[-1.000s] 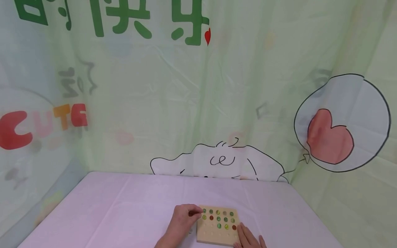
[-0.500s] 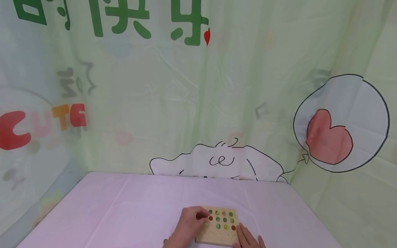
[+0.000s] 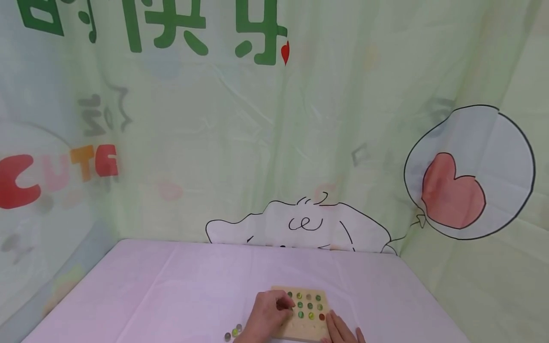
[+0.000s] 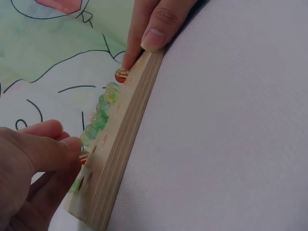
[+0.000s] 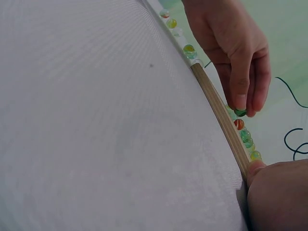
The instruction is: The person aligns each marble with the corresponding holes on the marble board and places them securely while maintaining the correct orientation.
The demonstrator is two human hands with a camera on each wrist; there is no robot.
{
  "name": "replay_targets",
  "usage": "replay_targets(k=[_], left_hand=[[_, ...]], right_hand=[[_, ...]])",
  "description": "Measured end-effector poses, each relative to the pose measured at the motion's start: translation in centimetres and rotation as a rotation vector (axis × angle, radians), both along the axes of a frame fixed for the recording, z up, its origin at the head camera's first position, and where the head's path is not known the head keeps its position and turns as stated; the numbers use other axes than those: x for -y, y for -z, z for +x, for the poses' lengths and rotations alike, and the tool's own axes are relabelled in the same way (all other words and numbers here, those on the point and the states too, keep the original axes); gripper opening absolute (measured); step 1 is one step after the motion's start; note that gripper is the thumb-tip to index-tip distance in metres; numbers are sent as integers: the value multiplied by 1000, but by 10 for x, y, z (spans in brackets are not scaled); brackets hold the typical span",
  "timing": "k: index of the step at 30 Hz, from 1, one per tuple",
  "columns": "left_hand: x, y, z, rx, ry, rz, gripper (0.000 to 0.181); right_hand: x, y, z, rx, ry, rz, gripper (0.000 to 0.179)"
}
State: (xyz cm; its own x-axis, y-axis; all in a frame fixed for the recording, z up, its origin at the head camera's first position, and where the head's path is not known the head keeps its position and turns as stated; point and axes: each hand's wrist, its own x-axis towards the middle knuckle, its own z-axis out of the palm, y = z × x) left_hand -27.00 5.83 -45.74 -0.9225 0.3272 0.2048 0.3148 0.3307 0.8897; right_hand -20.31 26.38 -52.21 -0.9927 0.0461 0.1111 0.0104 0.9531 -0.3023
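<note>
My left hand (image 3: 267,315) is above the left part of a square wooden board (image 3: 302,332) with rows of round hollows. In the right wrist view its thumb and fingertips pinch a dark green marble (image 5: 240,113). Several green and yellow marbles (image 3: 311,316) sit in the hollows, and a red-brown marble (image 3: 321,317) sits near the right edge. My right hand (image 3: 340,329) rests at the board's right front corner with straight fingers. In the left wrist view its thumb (image 4: 155,37) presses the edge. The left hand hides part of the rows.
Loose marbles (image 3: 235,332) lie on the pale cloth (image 3: 171,286) left of the board. Behind the table hangs a light green curtain (image 3: 240,143) with printed drawings.
My left hand has moved right and toward me over the board. Loose marbles on the left have come into view from behind it. The right hand stays at the corner.
</note>
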Motion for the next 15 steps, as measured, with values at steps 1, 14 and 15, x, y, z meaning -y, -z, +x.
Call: replay_targets(k=[1, 14, 15], left_hand=[[0, 0, 0, -2, 2, 0, 17], [-2, 3, 1, -54, 4, -45, 16], [-2, 3, 1, -54, 4, -48, 17]], right_hand=[[-1, 2, -2, 16, 4, 5, 97], [-1, -3, -11, 77, -15, -23, 113], [-1, -3, -11, 79, -16, -19, 112]])
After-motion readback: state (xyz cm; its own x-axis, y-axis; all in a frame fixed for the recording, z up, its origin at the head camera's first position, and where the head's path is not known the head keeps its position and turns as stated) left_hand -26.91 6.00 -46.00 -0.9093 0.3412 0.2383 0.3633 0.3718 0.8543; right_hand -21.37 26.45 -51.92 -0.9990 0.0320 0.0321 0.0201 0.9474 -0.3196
